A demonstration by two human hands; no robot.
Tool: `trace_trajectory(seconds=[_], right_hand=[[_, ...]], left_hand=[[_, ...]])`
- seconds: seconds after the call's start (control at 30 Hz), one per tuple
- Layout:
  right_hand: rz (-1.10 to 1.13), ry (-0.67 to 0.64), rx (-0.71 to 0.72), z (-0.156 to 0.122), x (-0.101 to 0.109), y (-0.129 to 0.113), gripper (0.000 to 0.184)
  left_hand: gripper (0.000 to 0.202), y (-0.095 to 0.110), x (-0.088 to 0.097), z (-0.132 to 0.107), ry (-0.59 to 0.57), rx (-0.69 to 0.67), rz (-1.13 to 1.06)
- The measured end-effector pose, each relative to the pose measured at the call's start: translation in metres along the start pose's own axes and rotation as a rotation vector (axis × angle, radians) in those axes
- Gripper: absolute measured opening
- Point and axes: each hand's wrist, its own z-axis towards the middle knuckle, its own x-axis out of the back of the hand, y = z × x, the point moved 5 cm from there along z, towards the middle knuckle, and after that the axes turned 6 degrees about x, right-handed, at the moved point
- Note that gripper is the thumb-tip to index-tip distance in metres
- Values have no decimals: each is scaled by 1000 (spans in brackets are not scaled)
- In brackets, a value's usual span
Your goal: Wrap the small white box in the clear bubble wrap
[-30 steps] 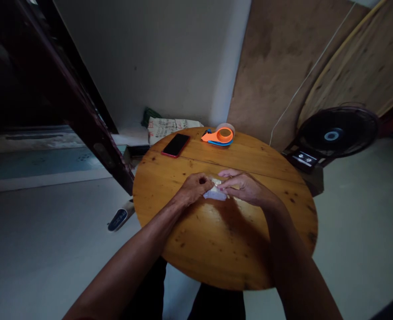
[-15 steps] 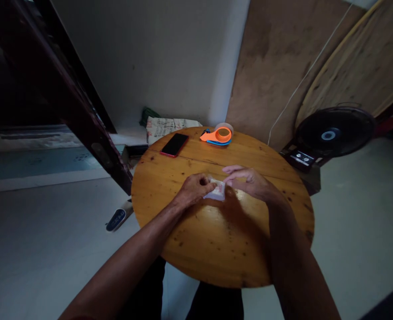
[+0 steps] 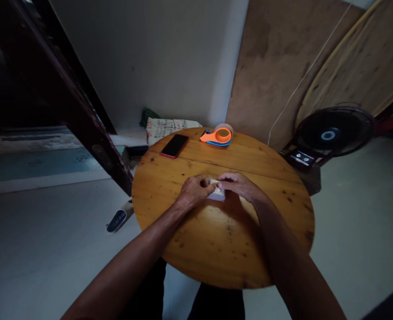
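Note:
A small white box [image 3: 218,194] with faint reddish print rests low over the middle of the round wooden table [image 3: 203,244]. Gripping its left side, my left hand [image 3: 194,190] has the thumb laid across the top and the fingers curled behind. The fingertips of my right hand [image 3: 239,184] are pressed together at the box's upper right, covering part of its top. What lies right under those fingertips is hidden.
Toward the table's back edge lie a phone [image 3: 174,146] with a red edge and an orange tape dispenser [image 3: 216,135]. A printed sack [image 3: 171,126] sits behind the table. A black fan [image 3: 333,133] stands to the right, and a dark door frame [image 3: 93,129] rises at the left.
My right hand has moved left and closed its fingers onto the box's top right. The left hand keeps its hold with hardly any shift.

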Motion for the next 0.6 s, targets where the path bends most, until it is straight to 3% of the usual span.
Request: trace_trajectory(seconds=[0.1,0.17,0.27,0.33,0.4,0.6], right_hand=[[19,1,6,1,0,0,18],[27,-2,0,1,0,1,19],[30,-8,-8,2,0,1,19],[23,-14,-1,2,0,0,19],[13,-15,6,1,0,0,18],[14,31,-11,2,-1,2,18]], left_hand=[[26,0,4,1,72,5,-18],[44,-1,4,3,100,-16,-105],[71,-3,-4,6,-21,3,-302],[77,-4,-11,6,-138,43,-427],[72,-4,-14,6,-197,57,-500],[35,-4,-16,6,-228,64,-546]])
